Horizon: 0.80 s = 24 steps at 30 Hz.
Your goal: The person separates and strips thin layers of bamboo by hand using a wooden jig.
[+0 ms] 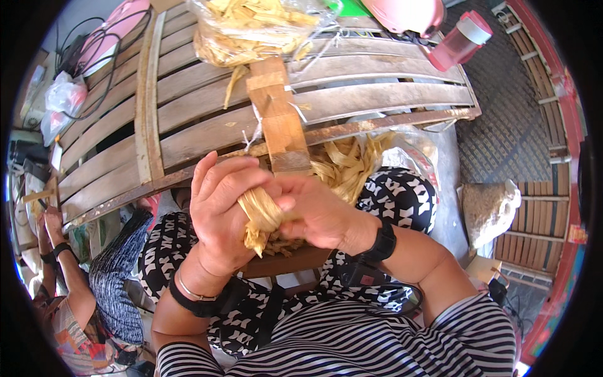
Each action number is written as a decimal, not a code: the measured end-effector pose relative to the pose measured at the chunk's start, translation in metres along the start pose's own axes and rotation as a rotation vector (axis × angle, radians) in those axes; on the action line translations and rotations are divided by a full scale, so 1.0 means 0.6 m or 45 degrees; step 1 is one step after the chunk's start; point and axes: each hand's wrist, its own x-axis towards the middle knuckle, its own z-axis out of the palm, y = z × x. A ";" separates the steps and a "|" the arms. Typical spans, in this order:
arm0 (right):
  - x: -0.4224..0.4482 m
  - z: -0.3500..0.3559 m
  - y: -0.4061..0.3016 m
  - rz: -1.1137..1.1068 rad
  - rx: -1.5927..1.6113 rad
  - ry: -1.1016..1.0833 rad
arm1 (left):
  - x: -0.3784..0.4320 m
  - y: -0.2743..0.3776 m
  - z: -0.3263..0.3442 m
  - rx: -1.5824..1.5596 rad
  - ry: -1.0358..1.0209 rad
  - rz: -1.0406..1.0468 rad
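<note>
My left hand (225,202) grips a twisted bundle of dry, yellowish plant strips (259,212), which look like corn husk. The bundle's frayed end hangs below the palm. Against its other side, my right hand (315,209) pinches the strips with thumb and fingers; motion blurs this hand a little. Both hands are held close together above my lap. Just beyond them a wooden board (281,127) juts from the slatted table toward me, with white string tied at its sides. More loose husk strips (348,162) lie right of the board, over my knee.
A clear plastic bag of husk strips (254,33) sits on the slatted bamboo or wood table (193,113). At its right end stands a pink bottle (459,40) beside a pink helmet (405,14). Black cables (113,47) lie far left. Another person's hands (51,221) work at left.
</note>
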 end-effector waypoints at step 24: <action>-0.001 -0.046 -0.042 0.068 -0.385 -0.202 | -0.011 -0.051 -0.014 -1.263 -0.081 -1.108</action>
